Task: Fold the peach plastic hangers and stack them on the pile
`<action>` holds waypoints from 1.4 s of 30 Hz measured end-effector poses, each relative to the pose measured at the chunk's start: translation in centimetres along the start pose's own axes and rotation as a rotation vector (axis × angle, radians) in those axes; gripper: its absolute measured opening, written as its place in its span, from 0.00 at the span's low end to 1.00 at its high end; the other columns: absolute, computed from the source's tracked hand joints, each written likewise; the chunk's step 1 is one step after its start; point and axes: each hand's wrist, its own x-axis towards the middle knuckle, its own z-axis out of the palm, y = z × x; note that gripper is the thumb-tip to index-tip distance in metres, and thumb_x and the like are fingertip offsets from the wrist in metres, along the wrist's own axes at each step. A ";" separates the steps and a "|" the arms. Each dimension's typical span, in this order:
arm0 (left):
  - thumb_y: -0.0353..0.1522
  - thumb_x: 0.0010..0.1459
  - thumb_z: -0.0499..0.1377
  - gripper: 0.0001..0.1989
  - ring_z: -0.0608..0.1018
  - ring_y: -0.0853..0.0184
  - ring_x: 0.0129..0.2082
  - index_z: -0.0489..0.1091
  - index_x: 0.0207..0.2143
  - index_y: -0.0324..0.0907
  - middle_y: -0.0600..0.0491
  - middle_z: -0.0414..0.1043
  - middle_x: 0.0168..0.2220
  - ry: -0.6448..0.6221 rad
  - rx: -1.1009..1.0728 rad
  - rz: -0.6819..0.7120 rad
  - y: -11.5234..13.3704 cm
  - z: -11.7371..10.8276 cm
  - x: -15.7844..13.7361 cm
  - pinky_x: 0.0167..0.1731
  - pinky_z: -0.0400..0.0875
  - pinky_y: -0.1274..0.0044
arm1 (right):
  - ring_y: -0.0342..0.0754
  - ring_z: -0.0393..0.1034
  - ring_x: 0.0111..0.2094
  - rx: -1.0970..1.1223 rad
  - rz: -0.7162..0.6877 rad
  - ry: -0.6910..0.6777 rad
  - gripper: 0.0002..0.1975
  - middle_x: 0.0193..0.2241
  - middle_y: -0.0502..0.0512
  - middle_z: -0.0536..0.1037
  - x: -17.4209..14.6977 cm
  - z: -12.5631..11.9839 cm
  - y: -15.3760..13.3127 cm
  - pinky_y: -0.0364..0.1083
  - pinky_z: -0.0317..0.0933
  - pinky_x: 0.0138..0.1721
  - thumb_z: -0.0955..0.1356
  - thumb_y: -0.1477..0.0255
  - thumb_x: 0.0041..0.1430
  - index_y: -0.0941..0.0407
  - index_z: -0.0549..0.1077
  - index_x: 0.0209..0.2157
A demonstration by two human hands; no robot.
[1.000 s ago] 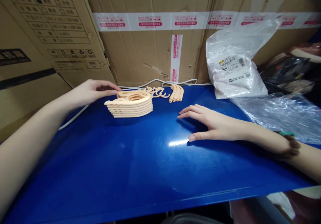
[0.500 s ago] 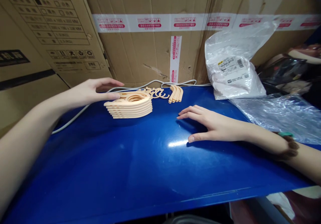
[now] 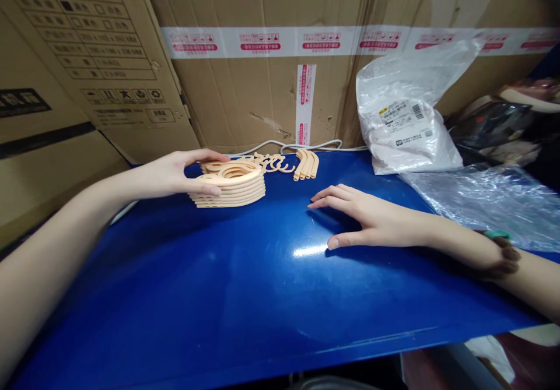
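A stack of cream plastic hanger pieces (image 3: 234, 189) lies near the back of the blue table. My left hand (image 3: 181, 174) is around its left end, thumb against the near side of the upper pieces and fingers across at the far side. Just behind the stack are several loose cream hooks (image 3: 277, 162). To the right of these lies a small group of curved cream tubes (image 3: 306, 165). My right hand (image 3: 363, 215) rests over the table, open and holding nothing, its fingers spread and pointing left.
The blue table (image 3: 245, 297) ends at a front edge below. Cardboard boxes (image 3: 245, 92) stand along the back and left. A white cable (image 3: 262, 144) runs behind the hooks. A labelled plastic bag (image 3: 406, 127) and a clear plastic sheet (image 3: 485, 197) lie at the right.
My left hand has moved right and slightly down, so its thumb now lies along the near side of the stack. The right hand has stayed where it was.
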 end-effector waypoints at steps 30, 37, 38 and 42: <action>0.55 0.62 0.46 0.37 0.48 0.61 0.70 0.44 0.69 0.54 0.60 0.44 0.71 0.176 0.310 0.338 9.9 4.7 -3.6 0.69 0.46 0.66 | 0.58 0.63 0.57 -0.150 -0.003 -0.021 0.31 0.59 0.63 0.67 -0.4 0.2 -0.7 0.58 0.57 0.58 0.61 0.51 0.64 0.55 0.66 0.61; 0.55 0.64 0.44 0.35 0.54 0.60 0.69 0.48 0.68 0.52 0.52 0.48 0.69 -0.086 0.201 0.412 9.4 9.3 -3.2 0.66 0.56 0.63 | 0.59 0.62 0.58 -0.219 0.007 -0.012 0.31 0.60 0.64 0.65 -0.5 0.8 -0.8 0.59 0.57 0.59 0.59 0.51 0.65 0.56 0.66 0.61; 0.55 0.64 0.43 0.35 0.54 0.60 0.68 0.49 0.68 0.51 0.51 0.49 0.69 -0.106 0.209 0.395 9.1 9.6 -3.1 0.66 0.57 0.63 | 0.59 0.62 0.58 -0.224 0.006 -0.015 0.32 0.60 0.65 0.65 -0.5 0.8 -0.8 0.59 0.57 0.59 0.59 0.51 0.65 0.56 0.65 0.61; 0.56 0.64 0.41 0.37 0.57 0.58 0.68 0.52 0.68 0.46 0.49 0.50 0.69 -0.145 0.236 0.367 8.8 10.1 -2.8 0.65 0.58 0.63 | 0.59 0.62 0.59 -0.241 0.003 -0.022 0.32 0.60 0.65 0.65 -0.5 0.7 -0.9 0.58 0.57 0.59 0.59 0.51 0.66 0.58 0.65 0.61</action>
